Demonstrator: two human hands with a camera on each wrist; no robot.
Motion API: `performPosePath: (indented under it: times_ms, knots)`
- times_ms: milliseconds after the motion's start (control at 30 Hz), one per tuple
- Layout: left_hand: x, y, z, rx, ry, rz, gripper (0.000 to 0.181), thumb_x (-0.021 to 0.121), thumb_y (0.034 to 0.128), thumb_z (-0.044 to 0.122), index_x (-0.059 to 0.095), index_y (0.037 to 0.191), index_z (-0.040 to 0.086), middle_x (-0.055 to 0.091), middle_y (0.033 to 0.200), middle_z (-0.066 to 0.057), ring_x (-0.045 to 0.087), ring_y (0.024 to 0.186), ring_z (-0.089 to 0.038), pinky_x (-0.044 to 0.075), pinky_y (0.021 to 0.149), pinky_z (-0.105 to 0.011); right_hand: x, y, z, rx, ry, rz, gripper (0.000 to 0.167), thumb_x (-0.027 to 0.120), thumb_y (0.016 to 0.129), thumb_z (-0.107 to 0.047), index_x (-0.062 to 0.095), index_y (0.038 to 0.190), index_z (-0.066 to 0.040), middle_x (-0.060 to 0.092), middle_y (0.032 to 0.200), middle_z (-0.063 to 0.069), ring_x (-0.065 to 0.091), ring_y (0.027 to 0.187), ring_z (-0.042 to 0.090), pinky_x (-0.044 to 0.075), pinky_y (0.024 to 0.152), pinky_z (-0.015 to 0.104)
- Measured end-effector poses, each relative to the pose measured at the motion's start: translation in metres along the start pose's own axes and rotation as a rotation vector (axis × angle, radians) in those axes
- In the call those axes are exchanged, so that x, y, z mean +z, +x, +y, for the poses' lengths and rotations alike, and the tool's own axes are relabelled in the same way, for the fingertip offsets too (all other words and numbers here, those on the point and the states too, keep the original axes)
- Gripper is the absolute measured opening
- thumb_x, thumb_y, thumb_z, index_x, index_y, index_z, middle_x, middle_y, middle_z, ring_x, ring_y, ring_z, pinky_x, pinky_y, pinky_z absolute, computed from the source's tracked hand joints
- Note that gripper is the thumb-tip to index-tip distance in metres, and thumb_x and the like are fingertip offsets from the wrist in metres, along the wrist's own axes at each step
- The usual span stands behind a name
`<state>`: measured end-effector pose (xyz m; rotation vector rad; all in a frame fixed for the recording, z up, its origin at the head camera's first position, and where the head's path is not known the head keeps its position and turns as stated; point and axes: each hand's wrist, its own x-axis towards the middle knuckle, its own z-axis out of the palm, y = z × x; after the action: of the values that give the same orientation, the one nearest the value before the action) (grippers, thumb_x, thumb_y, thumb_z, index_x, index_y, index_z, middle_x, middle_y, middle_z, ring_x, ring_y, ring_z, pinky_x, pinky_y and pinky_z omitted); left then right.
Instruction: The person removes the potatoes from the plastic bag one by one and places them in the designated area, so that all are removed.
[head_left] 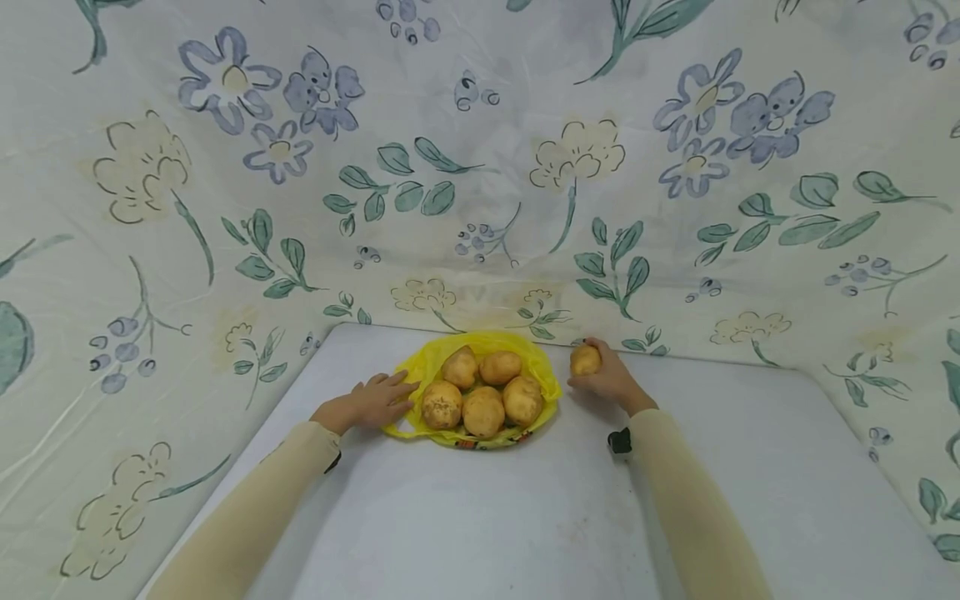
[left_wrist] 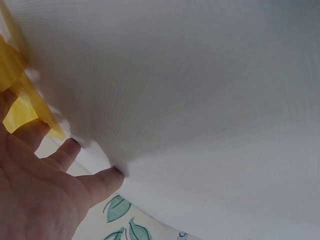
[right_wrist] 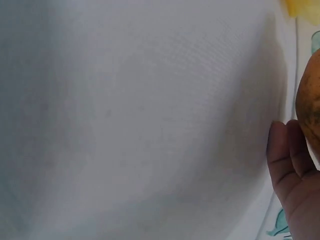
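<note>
Several potatoes [head_left: 483, 412] lie close together on a spread yellow plastic bag [head_left: 546, 367] at the far side of the table. With fingers spread, my left hand [head_left: 375, 402] rests at the bag's left edge; in the left wrist view the fingers of this hand [left_wrist: 45, 185] touch the yellow plastic [left_wrist: 22, 117] and the tabletop. Just right of the bag, my right hand [head_left: 611, 382] holds a single potato [head_left: 585, 361] between thumb and fingers. Only part of that potato [right_wrist: 311, 100] shows in the right wrist view.
The white tabletop [head_left: 465, 525] stretches towards me and to both sides. Behind its far edge rises a floral-patterned sheet [head_left: 510, 217], which also hangs at the left and right. A dark band [head_left: 619, 442] sits at my right wrist.
</note>
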<state>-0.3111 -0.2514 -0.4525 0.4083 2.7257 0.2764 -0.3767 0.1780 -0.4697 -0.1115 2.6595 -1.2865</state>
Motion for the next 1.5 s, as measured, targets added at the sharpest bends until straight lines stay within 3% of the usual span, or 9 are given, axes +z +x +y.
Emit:
performPosePath:
  times_ms: [167,433,700,967,1267,1500]
  knots:
    - [-0.0024,-0.0024,0.0036,-0.006,-0.005,-0.010,0.055,0.040,0.1046,0.041,0.038,0.153,0.015,0.019,0.163,-0.021,0.017,0.146,-0.053,0.014,0.109,-0.077,0.0034,-0.0009,0.0009,0.039,-0.002,-0.014,0.103,0.079,0.078,-0.034,0.016,0.157,-0.014,0.035,0.152,0.020,0.046,0.124,0.037,0.041,0.106,0.055]
    - [-0.0025,-0.0028,0.0040,-0.011,-0.008,-0.005,0.055,0.041,0.1042,0.041,0.038,0.153,0.015,0.020,0.163,-0.021,0.017,0.145,-0.053,0.013,0.109,-0.078,0.0073,-0.0003,0.0034,0.065,-0.019,-0.003,0.096,0.080,0.078,-0.039,0.024,0.153,-0.019,0.037,0.144,0.023,0.047,0.120,0.039,0.044,0.101,0.054]
    - [0.0024,0.0006,0.0014,-0.005,0.000,-0.013,0.054,0.039,0.1052,0.041,0.039,0.153,0.016,0.019,0.163,-0.021,0.016,0.146,-0.052,0.013,0.110,-0.077,0.0085,0.0003,0.0059,0.110,-0.039,-0.026,0.102,0.079,0.077,-0.043,0.018,0.156,-0.022,0.032,0.147,0.024,0.043,0.124,0.040,0.041,0.104,0.056]
    - [0.0019,0.0022,0.0003,-0.011,-0.004,-0.002,0.054,0.039,0.1049,0.041,0.037,0.153,0.016,0.018,0.164,-0.020,0.015,0.147,-0.052,0.012,0.110,-0.076,0.0075,-0.0012,0.0037,0.066,0.021,-0.040,0.097,0.080,0.078,-0.039,0.023,0.155,-0.021,0.037,0.147,0.024,0.046,0.126,0.039,0.040,0.108,0.055]
    - [0.0014,0.0007,0.0012,-0.024,-0.011,0.003,0.056,0.041,0.1037,0.041,0.037,0.154,0.016,0.019,0.164,-0.019,0.016,0.147,-0.051,0.012,0.111,-0.076,0.0076,-0.0044,0.0041,0.060,0.095,-0.040,0.098,0.081,0.078,-0.036,0.021,0.152,-0.010,0.038,0.147,0.022,0.047,0.127,0.037,0.040,0.109,0.053]
    - [0.0022,0.0007,0.0014,-0.016,-0.009,0.008,0.055,0.041,0.1041,0.040,0.037,0.153,0.016,0.019,0.164,-0.019,0.016,0.146,-0.051,0.012,0.110,-0.076,0.0074,-0.0040,0.0056,0.049,0.107,-0.049,0.101,0.083,0.077,-0.034,0.020,0.153,-0.014,0.039,0.147,0.021,0.047,0.126,0.036,0.040,0.110,0.053]
